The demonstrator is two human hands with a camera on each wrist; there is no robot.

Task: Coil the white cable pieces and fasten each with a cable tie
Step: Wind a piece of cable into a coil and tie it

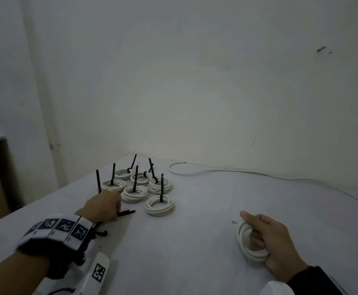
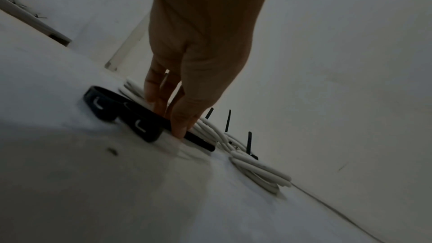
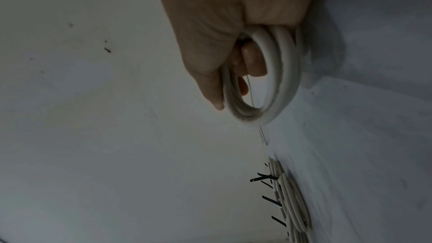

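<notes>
My right hand (image 1: 259,237) grips an untied coil of white cable (image 1: 242,241) just above the table, fingers curled through its loops; the right wrist view shows the same hand (image 3: 233,84) and coil (image 3: 286,73). My left hand (image 1: 117,210) is down on the table at the left. Its thumb and fingertips (image 2: 180,127) pinch one of the loose black cable ties (image 1: 128,212) lying there. Two tie heads (image 2: 145,128) show in the left wrist view. Several tied coils (image 1: 138,188) with upright black tie tails sit just beyond the left hand.
A long loose white cable (image 1: 216,171) curves along the far edge of the white table (image 1: 195,252) next to the wall. The tied coils (image 3: 292,206) lie ahead of the right hand. A dark opening is at the far left.
</notes>
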